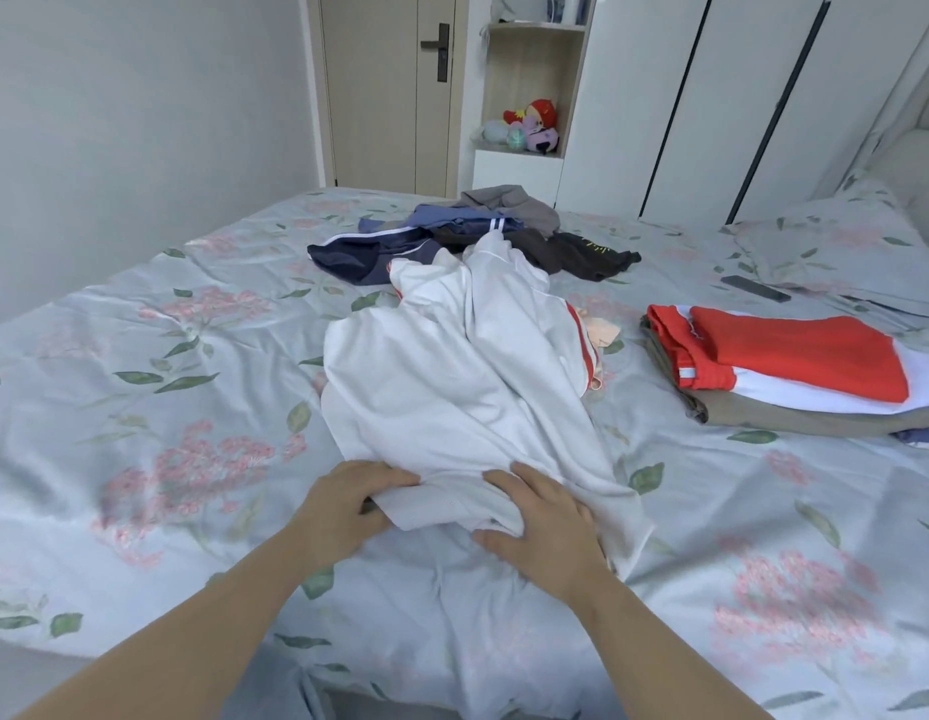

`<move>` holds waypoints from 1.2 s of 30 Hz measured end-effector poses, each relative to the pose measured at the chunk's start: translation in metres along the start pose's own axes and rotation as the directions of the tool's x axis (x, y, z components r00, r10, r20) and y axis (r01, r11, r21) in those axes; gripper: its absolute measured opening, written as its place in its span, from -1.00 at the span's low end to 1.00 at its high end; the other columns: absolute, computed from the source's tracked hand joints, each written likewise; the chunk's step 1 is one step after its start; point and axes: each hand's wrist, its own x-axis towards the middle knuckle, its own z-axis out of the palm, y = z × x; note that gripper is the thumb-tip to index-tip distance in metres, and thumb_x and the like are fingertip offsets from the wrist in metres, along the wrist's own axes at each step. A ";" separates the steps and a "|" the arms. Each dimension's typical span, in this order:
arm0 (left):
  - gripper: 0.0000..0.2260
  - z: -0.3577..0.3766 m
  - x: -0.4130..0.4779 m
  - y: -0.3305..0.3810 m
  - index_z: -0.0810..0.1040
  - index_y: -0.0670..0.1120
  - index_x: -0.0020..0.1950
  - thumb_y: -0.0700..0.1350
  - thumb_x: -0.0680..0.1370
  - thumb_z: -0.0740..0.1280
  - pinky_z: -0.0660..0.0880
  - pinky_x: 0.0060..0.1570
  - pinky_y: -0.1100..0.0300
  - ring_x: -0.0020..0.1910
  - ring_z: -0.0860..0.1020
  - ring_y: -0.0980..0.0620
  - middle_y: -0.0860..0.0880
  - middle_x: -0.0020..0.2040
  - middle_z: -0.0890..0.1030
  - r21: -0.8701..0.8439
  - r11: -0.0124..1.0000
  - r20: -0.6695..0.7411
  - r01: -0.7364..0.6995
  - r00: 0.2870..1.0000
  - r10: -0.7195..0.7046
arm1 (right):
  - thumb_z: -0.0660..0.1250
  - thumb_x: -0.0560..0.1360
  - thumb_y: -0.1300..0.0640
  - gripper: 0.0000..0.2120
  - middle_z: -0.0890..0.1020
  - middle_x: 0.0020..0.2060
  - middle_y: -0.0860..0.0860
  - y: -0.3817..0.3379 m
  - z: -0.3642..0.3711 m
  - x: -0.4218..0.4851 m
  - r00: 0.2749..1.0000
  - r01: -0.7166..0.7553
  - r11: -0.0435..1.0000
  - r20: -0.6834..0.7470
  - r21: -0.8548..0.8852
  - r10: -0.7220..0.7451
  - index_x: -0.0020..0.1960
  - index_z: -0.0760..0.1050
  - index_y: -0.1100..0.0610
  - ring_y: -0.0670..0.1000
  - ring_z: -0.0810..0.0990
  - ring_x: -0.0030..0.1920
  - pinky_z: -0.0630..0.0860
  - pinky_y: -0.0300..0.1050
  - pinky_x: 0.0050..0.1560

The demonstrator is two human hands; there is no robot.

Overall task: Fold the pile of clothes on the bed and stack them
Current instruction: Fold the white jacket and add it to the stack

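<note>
Two bare forearms reached in from the near edge of the floral-printed pale blue bedsheet [140, 407]. The left hand [343, 504] curled its fingers around the near hem of a rumpled white garment with orange side stripes [452, 387], and the right hand [543, 532] pinched the same hem between thumb and fingers. The garment lay spread mid-bed. Beyond it sat the unfolded pile of navy, grey and dark clothes [478, 236]. To the right lay a folded stack topped by an orange-and-white piece [795, 366], with a flat dark remote-like object [755, 288] farther back.
</note>
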 end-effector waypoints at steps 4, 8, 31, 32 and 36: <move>-0.67 -0.003 -0.001 0.003 0.57 0.01 0.23 -0.24 0.50 0.40 0.39 0.22 0.18 0.18 0.49 0.06 0.08 0.15 0.58 -0.125 0.992 0.020 0.020 1.000 -0.018 | 0.34 0.51 -0.05 -0.68 0.52 0.25 -0.16 0.002 0.000 0.003 0.989 0.004 0.975 -0.148 0.222 0.029 0.25 0.51 -0.08 -0.09 0.41 0.31 0.25 -0.15 0.32; -0.65 -0.015 -0.006 0.011 0.64 0.03 0.12 -0.32 0.44 0.36 0.50 0.05 0.28 0.10 0.57 0.05 0.04 0.12 0.62 -0.627 0.696 0.258 0.349 0.937 -0.238 | 0.33 0.52 0.07 -0.94 0.66 -0.13 -0.09 -0.003 -0.015 -0.007 0.963 -0.157 0.687 -0.045 0.710 0.267 -0.04 0.58 -0.01 0.00 0.59 0.02 0.48 -0.04 0.13; -0.67 -0.040 0.003 0.041 0.62 0.09 0.07 -0.05 0.32 0.51 0.54 -0.02 0.22 0.00 0.63 0.07 0.05 0.07 0.64 -0.461 0.646 0.499 0.609 0.780 -0.379 | 0.39 0.45 0.28 -0.39 0.50 0.22 0.14 0.003 -0.064 -0.002 0.875 -0.415 0.647 0.086 0.640 0.476 0.43 0.25 0.18 0.10 0.50 0.15 0.43 -0.07 0.20; -0.77 -0.044 0.006 0.045 0.61 0.09 0.05 -0.02 0.41 0.46 0.50 -0.06 0.24 -0.05 0.61 0.07 0.04 0.04 0.63 -0.387 0.711 0.415 0.588 0.799 -0.435 | 0.33 0.44 0.36 -0.52 0.58 0.10 0.15 -0.002 -0.064 -0.002 0.896 -0.361 0.642 0.062 0.676 0.439 0.35 0.38 0.22 0.11 0.55 0.04 0.47 -0.07 0.10; -0.77 -0.043 0.027 0.064 0.55 0.07 0.16 0.09 0.55 0.28 0.29 0.22 0.13 0.24 0.39 -0.07 0.00 0.21 0.43 0.065 0.902 -0.294 0.427 0.872 -0.392 | 0.21 0.41 0.48 -0.62 0.69 0.00 0.10 -0.030 -0.068 -0.010 0.977 -0.174 0.602 0.062 0.780 0.202 0.01 0.65 0.14 0.00 0.63 -0.04 0.53 -0.17 0.03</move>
